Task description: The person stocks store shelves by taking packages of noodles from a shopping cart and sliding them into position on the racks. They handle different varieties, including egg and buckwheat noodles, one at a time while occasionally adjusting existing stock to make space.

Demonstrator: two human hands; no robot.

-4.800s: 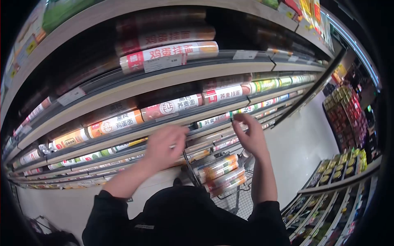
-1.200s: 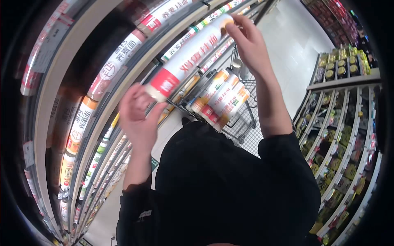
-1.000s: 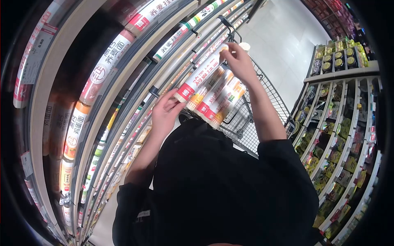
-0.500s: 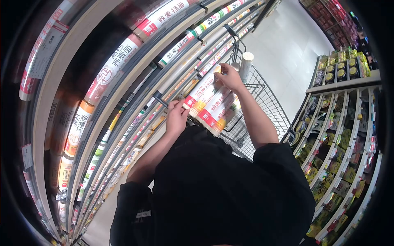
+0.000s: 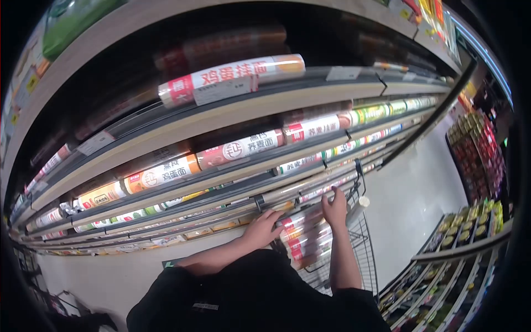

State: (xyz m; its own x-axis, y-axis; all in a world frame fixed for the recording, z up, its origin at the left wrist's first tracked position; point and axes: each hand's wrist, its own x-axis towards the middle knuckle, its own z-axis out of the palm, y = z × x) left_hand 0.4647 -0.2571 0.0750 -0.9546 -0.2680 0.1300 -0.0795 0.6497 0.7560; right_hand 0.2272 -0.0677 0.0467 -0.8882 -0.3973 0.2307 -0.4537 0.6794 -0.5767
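Observation:
Several cylinder-shaped packs of dried noodles [image 5: 307, 243], red and white, are stacked at the near end of a wire shopping cart [image 5: 362, 249]. My left hand [image 5: 263, 228] grips the left end of the stack, fingers curled against the pack ends. At the opposite end, my right hand [image 5: 335, 210] holds the packs with its thumb and fingers bent. Motion blurs the labels, and the underside of the stack is hidden. Just beyond my right hand a pale roll-shaped pack [image 5: 359, 206] stands up in the cart.
Ahead, a long shelf [image 5: 221, 113] holds more noodle packs, including an egg noodle pack [image 5: 235, 77] and an orange-ended pack [image 5: 160, 172]. A display of jars [image 5: 464, 229] stands at the right. Pale floor [image 5: 395, 188] shows beyond the cart.
My view has swung up and left toward the shelf, so the hands, packs and cart appear lower. Both hands remain at the ends of the noodle packs.

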